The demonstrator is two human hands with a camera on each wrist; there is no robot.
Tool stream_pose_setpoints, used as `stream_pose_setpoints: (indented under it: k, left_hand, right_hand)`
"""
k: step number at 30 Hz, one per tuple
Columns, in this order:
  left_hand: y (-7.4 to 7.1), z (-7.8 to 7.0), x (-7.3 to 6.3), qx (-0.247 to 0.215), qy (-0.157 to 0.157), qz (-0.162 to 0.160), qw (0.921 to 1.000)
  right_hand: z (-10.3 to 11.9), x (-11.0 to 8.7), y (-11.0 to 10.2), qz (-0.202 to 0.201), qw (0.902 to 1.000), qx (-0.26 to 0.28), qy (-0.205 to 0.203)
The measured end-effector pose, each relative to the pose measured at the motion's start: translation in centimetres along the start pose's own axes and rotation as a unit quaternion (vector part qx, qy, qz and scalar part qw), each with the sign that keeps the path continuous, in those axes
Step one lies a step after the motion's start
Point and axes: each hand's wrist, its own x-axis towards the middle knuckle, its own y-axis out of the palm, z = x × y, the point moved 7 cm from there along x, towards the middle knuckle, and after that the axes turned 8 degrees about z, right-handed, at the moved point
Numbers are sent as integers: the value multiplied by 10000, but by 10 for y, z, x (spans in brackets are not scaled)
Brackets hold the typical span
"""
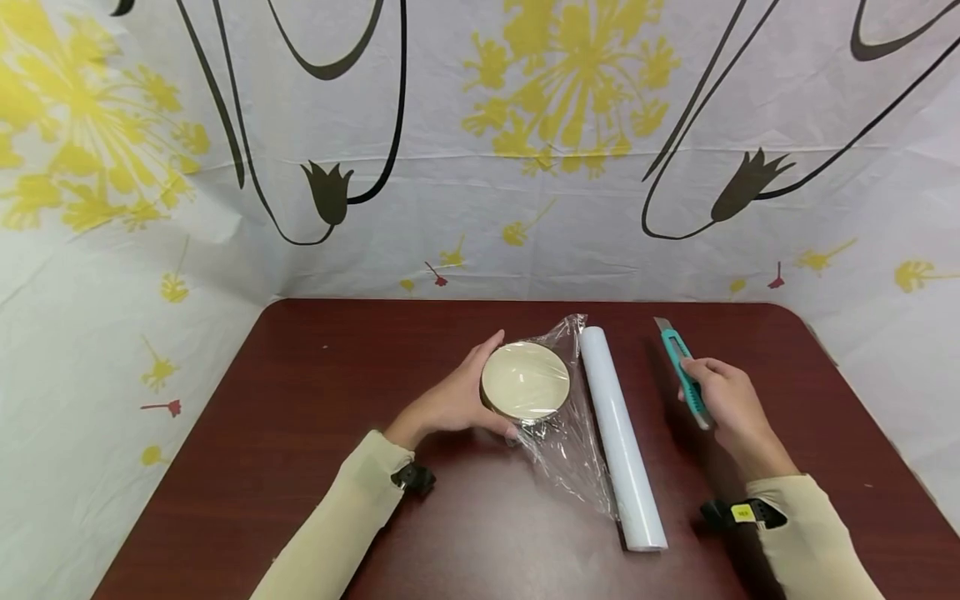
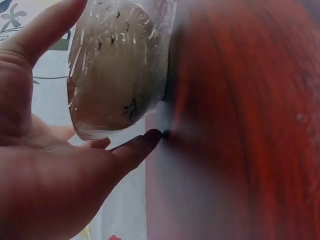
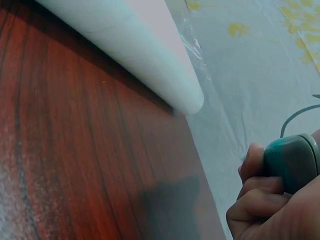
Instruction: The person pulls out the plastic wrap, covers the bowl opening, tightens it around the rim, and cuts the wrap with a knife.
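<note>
A cream bowl stands on the table, its top covered by clear plastic film that spreads to the right. My left hand spans the bowl's left side, index finger above and thumb below, both fairly straight. In the left wrist view, the wrapped bowl shows dark markings, and a gap separates it from the thumb. To the right of the film lies a white roll. My right hand grips a teal utility knife above the table, blade extended and pointing away from me.
The dark red-brown table has rounded far corners. Behind it and along the sides hangs a white sheet with yellow and dark flower prints. A dark strap sits on the left wrist.
</note>
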Motion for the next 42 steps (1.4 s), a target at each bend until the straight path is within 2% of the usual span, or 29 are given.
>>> stream_pose_setpoints:
  k: [6, 12, 20, 26, 42]
  left_hand:
    - [3, 0, 0, -132, 165, -41, 9998]
    - [7, 6, 1, -257, 82, -176, 9995]
    - [7, 8, 1, -235, 37, -324, 9992]
    - [6, 9, 2, -80, -47, -264, 9996]
    - [6, 11, 1, -61, -173, -245, 9995]
  right_hand:
    - [-3, -1, 0, 55, 9998, -106, 169]
    - [-6, -3, 2, 143, 9992, -215, 288]
    - [-10, -4, 2, 145, 9994, -40, 315]
    - [-13, -4, 0, 80, 9994, -1, 326]
    - [-22, -3, -6, -61, 9987, -77, 507]
